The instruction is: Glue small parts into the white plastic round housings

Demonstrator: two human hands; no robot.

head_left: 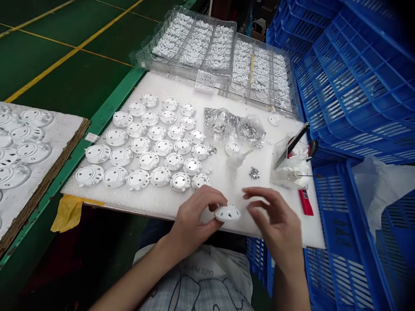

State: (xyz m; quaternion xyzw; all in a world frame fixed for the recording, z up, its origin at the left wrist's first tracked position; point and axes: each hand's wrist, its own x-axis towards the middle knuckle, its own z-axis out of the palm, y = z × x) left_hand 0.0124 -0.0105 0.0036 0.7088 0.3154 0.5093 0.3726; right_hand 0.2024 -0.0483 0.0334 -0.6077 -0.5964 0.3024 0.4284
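Note:
My left hand (202, 211) pinches a round white slotted part (228, 213) between thumb and fingers, above the front edge of the white foam board (194, 202). Just right of it, my right hand (275, 216) is raised with thumb and fingers apart and nothing visible between them. Beyond my hands stands a translucent squeeze bottle (234, 163) with a thin nozzle. A small heap of metal pieces (254, 173) lies beside it. Rows of similar white round parts with shiny metal discs (163, 147) cover the board's left side.
Clear bags of small metal pieces (251, 128) lie mid-board. At right are a clear box of tools (290, 166) and a red item (305, 202). Plastic trays of white pieces (207, 41) stand behind; blue crates (359, 86) crowd the right. Another board (61, 134) sits left.

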